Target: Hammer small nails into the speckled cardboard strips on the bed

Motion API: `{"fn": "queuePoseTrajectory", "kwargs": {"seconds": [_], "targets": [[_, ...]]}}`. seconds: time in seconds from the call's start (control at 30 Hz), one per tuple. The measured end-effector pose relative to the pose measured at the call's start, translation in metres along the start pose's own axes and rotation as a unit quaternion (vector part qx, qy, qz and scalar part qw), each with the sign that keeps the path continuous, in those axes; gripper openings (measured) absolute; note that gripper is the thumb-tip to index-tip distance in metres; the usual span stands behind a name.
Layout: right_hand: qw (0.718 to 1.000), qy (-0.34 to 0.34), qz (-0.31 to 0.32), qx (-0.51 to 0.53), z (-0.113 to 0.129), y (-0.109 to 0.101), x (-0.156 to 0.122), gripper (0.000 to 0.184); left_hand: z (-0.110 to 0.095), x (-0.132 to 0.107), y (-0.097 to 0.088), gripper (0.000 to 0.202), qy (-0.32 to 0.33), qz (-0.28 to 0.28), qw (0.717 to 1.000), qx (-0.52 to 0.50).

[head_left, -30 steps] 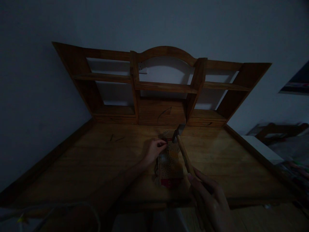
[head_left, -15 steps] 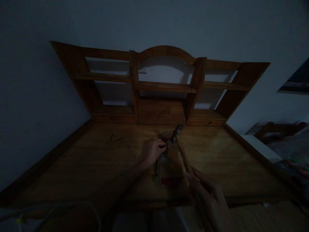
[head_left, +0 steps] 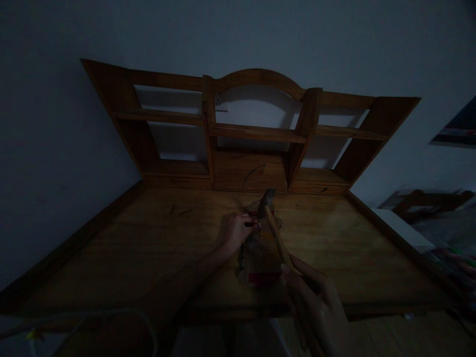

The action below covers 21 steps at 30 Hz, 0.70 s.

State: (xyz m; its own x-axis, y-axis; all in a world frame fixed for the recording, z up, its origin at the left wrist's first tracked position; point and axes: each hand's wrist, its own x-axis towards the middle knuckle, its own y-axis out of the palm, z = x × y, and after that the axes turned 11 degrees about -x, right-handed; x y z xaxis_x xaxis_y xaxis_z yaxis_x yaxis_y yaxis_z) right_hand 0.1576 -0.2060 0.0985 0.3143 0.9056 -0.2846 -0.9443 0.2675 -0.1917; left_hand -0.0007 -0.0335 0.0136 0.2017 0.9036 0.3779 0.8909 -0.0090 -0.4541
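Observation:
In my right hand [head_left: 316, 297] is the wooden handle of a hammer [head_left: 278, 233]. Its dark metal head is raised over the far end of a worn brick-like block [head_left: 262, 253], speckled orange-brown with a red band at its near end. My left hand [head_left: 240, 230] reaches in from the left, thumb and fingertips pinched together above the block, close to the hammer head. Whatever is between those fingertips is too small and dark to name. Ragged material, perhaps cloth or paper, shows under the block's edges.
The block lies on a wooden desk [head_left: 148, 248] with a raised rim. Along its back stands a wooden shelf unit [head_left: 256, 133] with drawers. Two thin dark pieces [head_left: 180, 212] lie on the desk's left. A chair back [head_left: 439, 198] stands at right. The room is dim.
The hammer head has moved slightly left, nearer my left fingertips, and my right hand has shifted a little left with it. My left hand stays almost in place, still pinched.

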Motion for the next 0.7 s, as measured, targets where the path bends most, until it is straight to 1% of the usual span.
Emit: {"fn": "queuePoseTrajectory", "kwargs": {"seconds": [0.07, 0.3, 0.57, 0.7], "targets": [[1.0, -0.006, 0.014, -0.01, 0.0006, 0.0019, 0.0021, 0.057, 0.0002, 0.0, 0.0003, 0.013, -0.008, 0.0, 1.0, 0.002], [0.998, -0.034, 0.037, -0.042, -0.0052, 0.0087, 0.0087, 0.057, -0.0012, -0.0003, 0.0012, 0.008, 0.005, -0.005, 1.0, 0.006], [0.997, -0.054, 0.028, -0.042, -0.0032, 0.0046, 0.0029, 0.053, 0.005, -0.0015, 0.0063, 0.008, -0.01, -0.024, 1.0, 0.004], [0.997, -0.052, 0.015, -0.047, -0.0044, 0.0061, 0.0041, 0.054, 0.004, -0.0011, 0.0063, 0.007, -0.007, -0.019, 1.0, 0.016]]}}
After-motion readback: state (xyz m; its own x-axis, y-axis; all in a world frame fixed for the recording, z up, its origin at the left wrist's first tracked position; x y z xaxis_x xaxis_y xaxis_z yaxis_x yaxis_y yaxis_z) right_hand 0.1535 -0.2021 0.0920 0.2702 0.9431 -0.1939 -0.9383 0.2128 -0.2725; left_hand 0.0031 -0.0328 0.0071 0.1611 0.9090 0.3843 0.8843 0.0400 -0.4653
